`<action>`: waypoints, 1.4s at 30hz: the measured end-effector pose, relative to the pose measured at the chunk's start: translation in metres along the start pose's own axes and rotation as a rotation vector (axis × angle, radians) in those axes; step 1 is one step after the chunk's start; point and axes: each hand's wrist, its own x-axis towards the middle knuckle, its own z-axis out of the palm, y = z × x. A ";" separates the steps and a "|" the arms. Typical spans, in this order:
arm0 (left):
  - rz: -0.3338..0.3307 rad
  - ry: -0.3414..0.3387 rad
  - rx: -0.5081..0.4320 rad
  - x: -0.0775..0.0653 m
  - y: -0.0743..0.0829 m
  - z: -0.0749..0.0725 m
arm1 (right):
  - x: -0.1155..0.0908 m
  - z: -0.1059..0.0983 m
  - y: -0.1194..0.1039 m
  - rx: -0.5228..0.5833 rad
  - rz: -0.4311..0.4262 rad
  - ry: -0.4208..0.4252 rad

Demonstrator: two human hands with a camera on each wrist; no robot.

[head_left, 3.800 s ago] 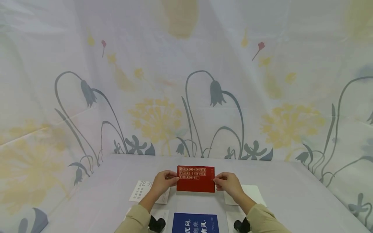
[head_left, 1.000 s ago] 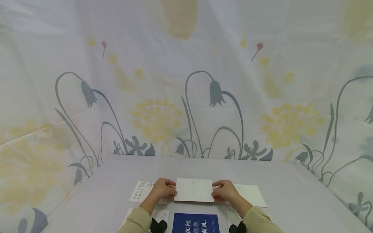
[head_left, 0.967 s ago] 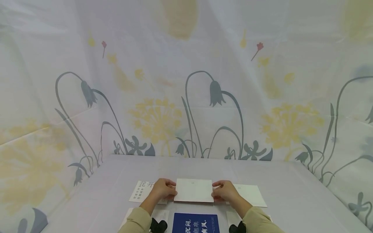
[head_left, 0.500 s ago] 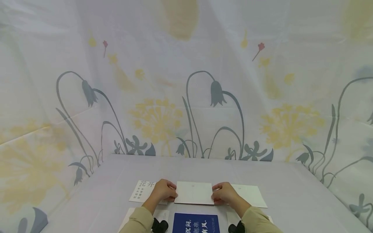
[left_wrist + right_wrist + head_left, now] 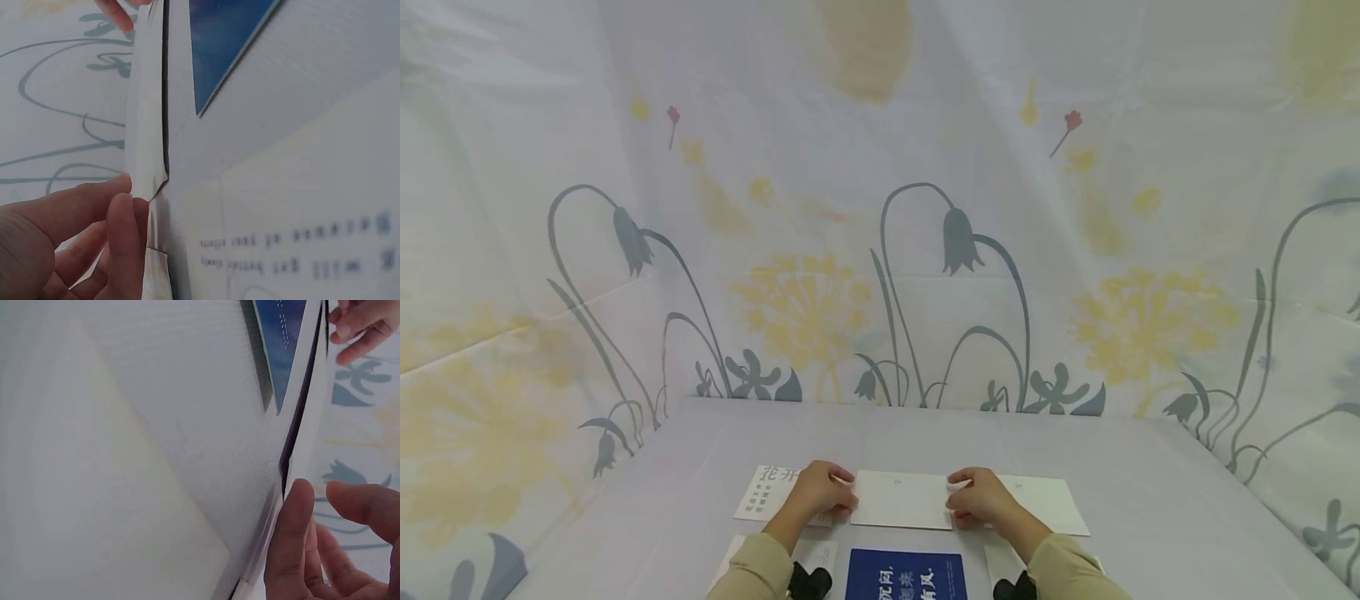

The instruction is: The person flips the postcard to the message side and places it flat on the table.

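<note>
A white card (image 5: 900, 500), its blank side up, lies flat on the white table between both hands. Half a second ago it stood slightly tilted; its red side is hidden underneath. My left hand (image 5: 822, 490) is at the card's left edge, fingertips touching it beside the corner in the left wrist view. At the right edge is my right hand (image 5: 983, 498); in the right wrist view its thumb and forefinger are apart, with nothing pinched between them. A blue card (image 5: 906, 575) with white characters lies nearer to me.
A white card with grey characters (image 5: 751, 500) lies left, partly behind the left hand. Another white card (image 5: 1051, 504) lies right. Further white cards (image 5: 820, 557) show beside the blue one, partly under the sleeves. A flowered cloth (image 5: 775, 317) hangs behind the table.
The centre card, earlier held up with its red side showing, has been turned white side up and lowered onto the table. The right fingers have come off its edge.
</note>
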 end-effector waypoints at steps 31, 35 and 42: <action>0.281 -0.144 -0.095 -0.027 -0.003 -0.015 | -0.034 -0.016 -0.001 -0.072 -0.310 -0.131; 0.333 -0.152 -0.051 -0.032 -0.003 -0.014 | -0.041 -0.014 -0.004 -0.111 -0.334 -0.148; 0.347 -0.200 0.004 -0.039 -0.004 -0.014 | -0.050 -0.011 -0.006 -0.142 -0.406 -0.219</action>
